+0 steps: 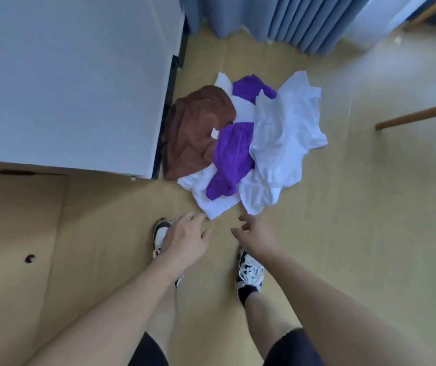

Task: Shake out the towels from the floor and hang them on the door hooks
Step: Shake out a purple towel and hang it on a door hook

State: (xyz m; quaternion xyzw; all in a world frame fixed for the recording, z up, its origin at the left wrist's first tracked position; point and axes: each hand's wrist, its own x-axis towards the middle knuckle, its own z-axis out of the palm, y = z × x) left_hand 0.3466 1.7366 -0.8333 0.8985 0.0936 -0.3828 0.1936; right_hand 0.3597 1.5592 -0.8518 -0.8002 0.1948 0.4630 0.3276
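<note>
Reaching down with both hands toward towel pile on floor, beside white bed edge. Pile lies straight ahead of fingers, long axis running away from person. Left hand nearer: fingertips just at near corner of white towel, touching or not, cannot tell. Right hand just short of second white towel. Fingers of both hands apart, relaxed, holding nothing. Purple towel and brown towel farther in. Door hooks not visible.
</note>
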